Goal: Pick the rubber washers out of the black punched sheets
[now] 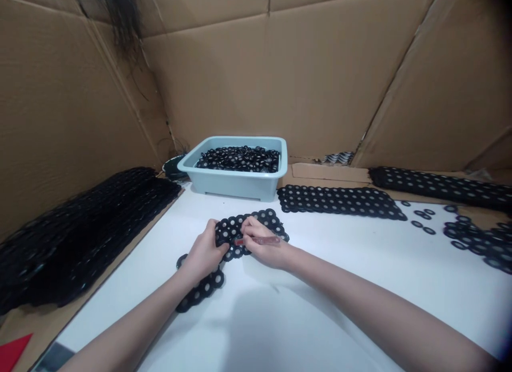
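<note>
On the white table lies a bent mat of joined black rings [269, 218] with pale round centres. My left hand [206, 250] grips its left part, with the thumb on top and part of the mat hidden beneath the hand. My right hand [260, 244] is closed around a slim tool with a reddish-brown handle [267, 240], resting over the middle of the mat. The tool's working tip is too small to make out. One end of the mat [200, 289] hangs down toward me below my left hand.
A light blue basin [236, 183] full of loose black rings stands at the back. Finished-looking ring mats [340, 201] lie to its right, with scattered rings [423, 215] beside them. Black stringy bundles [88, 228] lie at left. Cardboard walls [260, 84] enclose the table.
</note>
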`<control>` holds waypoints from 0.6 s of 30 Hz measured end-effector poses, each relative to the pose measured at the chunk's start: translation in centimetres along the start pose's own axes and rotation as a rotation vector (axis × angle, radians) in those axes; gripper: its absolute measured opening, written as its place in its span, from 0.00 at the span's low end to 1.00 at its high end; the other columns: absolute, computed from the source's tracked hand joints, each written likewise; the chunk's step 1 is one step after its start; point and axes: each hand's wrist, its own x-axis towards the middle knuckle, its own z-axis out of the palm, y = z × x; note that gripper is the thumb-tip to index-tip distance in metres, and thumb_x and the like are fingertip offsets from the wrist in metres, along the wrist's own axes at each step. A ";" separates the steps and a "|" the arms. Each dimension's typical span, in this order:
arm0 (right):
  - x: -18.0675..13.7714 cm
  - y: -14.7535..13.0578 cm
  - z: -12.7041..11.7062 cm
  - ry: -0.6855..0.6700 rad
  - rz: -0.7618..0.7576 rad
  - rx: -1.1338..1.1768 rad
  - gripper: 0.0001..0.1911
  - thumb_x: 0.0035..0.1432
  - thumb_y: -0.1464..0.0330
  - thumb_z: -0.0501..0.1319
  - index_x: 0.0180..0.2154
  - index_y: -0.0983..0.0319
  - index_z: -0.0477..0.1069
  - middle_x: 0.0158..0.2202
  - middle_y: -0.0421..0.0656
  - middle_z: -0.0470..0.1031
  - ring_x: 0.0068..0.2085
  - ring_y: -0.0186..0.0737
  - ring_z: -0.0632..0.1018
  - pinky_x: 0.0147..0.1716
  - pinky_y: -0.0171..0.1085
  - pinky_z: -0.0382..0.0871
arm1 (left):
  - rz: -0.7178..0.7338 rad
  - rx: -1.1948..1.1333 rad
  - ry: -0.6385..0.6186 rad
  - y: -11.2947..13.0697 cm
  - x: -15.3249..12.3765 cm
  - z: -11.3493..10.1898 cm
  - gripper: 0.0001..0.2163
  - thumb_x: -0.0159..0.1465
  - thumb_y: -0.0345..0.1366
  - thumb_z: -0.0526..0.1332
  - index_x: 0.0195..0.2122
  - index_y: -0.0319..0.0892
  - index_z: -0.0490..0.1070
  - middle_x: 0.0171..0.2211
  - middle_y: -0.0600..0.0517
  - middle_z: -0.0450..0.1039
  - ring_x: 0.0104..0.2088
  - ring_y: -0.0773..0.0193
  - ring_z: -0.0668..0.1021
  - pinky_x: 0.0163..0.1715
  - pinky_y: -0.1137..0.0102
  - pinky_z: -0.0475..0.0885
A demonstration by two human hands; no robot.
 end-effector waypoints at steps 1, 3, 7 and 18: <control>0.0 0.0 0.1 0.000 -0.031 -0.027 0.09 0.57 0.70 0.46 0.25 0.62 0.57 0.36 0.42 0.57 0.35 0.32 0.66 0.36 0.34 0.63 | -0.015 -0.005 0.015 0.1 -0.2 0.2 0.14 0.50 0.35 0.56 0.38 0.42 0.58 0.32 0.50 0.69 0.35 0.57 0.73 0.34 0.66 0.65; -0.1 -0.1 0.3 0.002 -0.083 -0.096 0.08 0.57 0.70 0.46 0.25 0.62 0.57 0.35 0.41 0.57 0.35 0.32 0.65 0.38 0.35 0.62 | -0.036 -0.029 0.032 0.5 -0.6 0.4 0.13 0.50 0.35 0.55 0.38 0.42 0.57 0.33 0.49 0.69 0.35 0.57 0.73 0.34 0.66 0.65; -0.1 -0.4 0.5 0.017 -0.151 -0.176 0.07 0.57 0.70 0.45 0.27 0.62 0.56 0.36 0.42 0.57 0.33 0.32 0.65 0.37 0.36 0.62 | -0.021 -0.094 0.011 1.0 -0.9 0.2 0.14 0.51 0.35 0.54 0.39 0.42 0.57 0.36 0.48 0.69 0.37 0.57 0.73 0.34 0.67 0.66; 0.7 0.7 -0.6 0.047 0.085 0.151 0.12 0.50 0.74 0.48 0.16 0.64 0.58 0.36 0.41 0.60 0.32 0.32 0.66 0.31 0.34 0.62 | 0.038 0.036 -0.031 -0.5 1.0 -1.1 0.15 0.50 0.33 0.54 0.40 0.42 0.58 0.37 0.48 0.69 0.40 0.54 0.71 0.39 0.63 0.64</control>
